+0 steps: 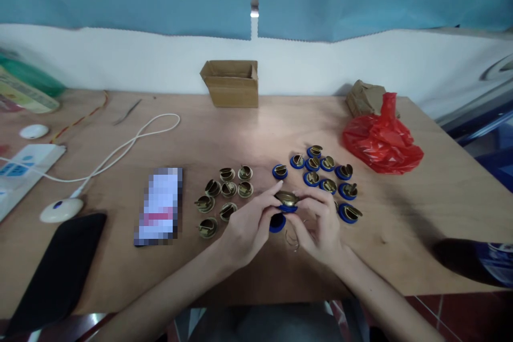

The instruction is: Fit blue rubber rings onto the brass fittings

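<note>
Between the fingertips of both hands is a round brass-coloured metal piece with a blue rim [287, 201], held just above the table. My left hand [250, 227] pinches its left side, and my right hand [319, 224] grips the right side. Below it sits a dark round piece with a blue edge [277, 223], partly covered by my fingers. Thin curled strands [293, 240] lie beside my right thumb. Left of my hands stand several brass pieces with pale rims [228, 188]. Several blue-rimmed brass pieces [311, 178] with raised flaps are spread behind and right of my right hand.
A cardboard box [234, 91] stands at the back. On the right are a red plastic bag [382, 141], a brown paper bundle [365, 97] and a dark bottle [476, 261]. A phone [159, 206], black pouch [60, 267], white cable [116, 152] and power strip [28, 173] occupy the left.
</note>
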`<action>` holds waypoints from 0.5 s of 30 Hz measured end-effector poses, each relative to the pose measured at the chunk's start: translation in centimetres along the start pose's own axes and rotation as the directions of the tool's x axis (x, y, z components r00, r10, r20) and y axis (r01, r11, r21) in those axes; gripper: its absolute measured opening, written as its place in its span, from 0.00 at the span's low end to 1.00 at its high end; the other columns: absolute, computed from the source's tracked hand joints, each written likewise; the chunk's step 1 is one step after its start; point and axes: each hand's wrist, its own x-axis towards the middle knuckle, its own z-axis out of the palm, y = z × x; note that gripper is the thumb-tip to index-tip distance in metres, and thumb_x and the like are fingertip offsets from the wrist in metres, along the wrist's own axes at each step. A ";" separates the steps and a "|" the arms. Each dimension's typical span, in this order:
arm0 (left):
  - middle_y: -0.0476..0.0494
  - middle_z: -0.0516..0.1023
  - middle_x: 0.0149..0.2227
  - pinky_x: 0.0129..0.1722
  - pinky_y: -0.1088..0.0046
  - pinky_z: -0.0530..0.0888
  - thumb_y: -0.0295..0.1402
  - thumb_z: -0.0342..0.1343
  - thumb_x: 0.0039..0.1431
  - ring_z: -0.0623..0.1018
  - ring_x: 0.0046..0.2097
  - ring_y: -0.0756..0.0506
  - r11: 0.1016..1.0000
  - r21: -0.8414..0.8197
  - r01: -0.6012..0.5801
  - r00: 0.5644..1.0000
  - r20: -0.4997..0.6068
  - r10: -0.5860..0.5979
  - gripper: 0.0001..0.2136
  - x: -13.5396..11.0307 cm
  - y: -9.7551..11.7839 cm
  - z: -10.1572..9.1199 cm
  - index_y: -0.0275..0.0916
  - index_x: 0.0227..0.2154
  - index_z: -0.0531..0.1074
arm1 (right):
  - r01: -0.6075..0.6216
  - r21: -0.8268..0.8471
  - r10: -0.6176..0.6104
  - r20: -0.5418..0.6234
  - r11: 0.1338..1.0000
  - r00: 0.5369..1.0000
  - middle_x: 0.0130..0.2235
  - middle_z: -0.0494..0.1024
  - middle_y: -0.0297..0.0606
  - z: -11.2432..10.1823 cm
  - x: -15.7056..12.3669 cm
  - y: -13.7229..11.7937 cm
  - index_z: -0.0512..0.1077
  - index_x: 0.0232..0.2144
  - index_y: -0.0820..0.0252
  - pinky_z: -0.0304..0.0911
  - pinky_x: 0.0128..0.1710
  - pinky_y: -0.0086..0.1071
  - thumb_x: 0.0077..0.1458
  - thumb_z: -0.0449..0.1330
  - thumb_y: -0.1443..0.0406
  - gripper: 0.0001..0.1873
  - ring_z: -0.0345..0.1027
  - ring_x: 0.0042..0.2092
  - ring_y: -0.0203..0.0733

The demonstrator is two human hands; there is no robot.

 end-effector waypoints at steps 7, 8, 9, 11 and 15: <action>0.40 0.83 0.50 0.43 0.72 0.83 0.22 0.52 0.66 0.84 0.50 0.45 0.994 -0.041 0.105 0.994 0.037 -0.103 0.10 -0.7 -0.5 0.6 0.42 0.45 0.63 | -0.080 0.131 0.071 0.070 0.988 0.995 0.49 0.74 0.46 0.2 -0.3 0.3 0.63 0.53 0.55 0.74 0.46 0.46 0.60 0.62 0.72 0.22 0.73 0.50 0.49; 0.40 0.83 0.49 0.44 0.71 0.83 0.22 0.51 0.66 0.83 0.50 0.45 0.993 -0.038 0.108 0.993 0.048 -0.106 0.10 -0.7 -0.6 0.7 0.43 0.46 0.63 | -0.086 0.135 0.077 0.076 0.987 0.994 0.49 0.74 0.46 0.2 -0.3 0.2 0.63 0.53 0.55 0.74 0.46 0.45 0.60 0.61 0.73 0.21 0.73 0.50 0.48; 0.41 0.83 0.48 0.44 0.71 0.83 0.21 0.51 0.65 0.84 0.50 0.45 0.994 -0.033 0.108 0.993 0.057 -0.106 0.11 -0.7 -0.6 0.7 0.43 0.45 0.63 | -0.091 0.136 0.082 0.077 0.986 0.994 0.48 0.75 0.46 0.2 -0.2 0.2 0.63 0.53 0.55 0.74 0.46 0.44 0.60 0.61 0.73 0.21 0.73 0.50 0.48; 0.42 0.83 0.46 0.44 0.72 0.83 0.21 0.52 0.64 0.84 0.48 0.45 0.996 -0.014 0.090 0.995 0.049 -0.089 0.11 -0.6 -0.5 0.6 0.42 0.45 0.64 | -0.093 0.145 0.084 0.070 0.985 0.994 0.47 0.75 0.46 0.2 -0.2 0.1 0.63 0.52 0.56 0.74 0.45 0.43 0.60 0.60 0.74 0.20 0.74 0.49 0.47; 0.46 0.82 0.36 0.37 0.75 0.82 0.22 0.54 0.62 0.85 0.37 0.47 0.997 0.082 -0.005 1.000 -0.023 0.007 0.10 0.1 0.1 0.0 0.41 0.43 0.67 | -0.095 0.179 0.087 0.054 0.979 0.995 0.45 0.75 0.45 0.1 -0.2 0.0 0.63 0.51 0.56 0.74 0.42 0.42 0.59 0.59 0.73 0.18 0.74 0.46 0.47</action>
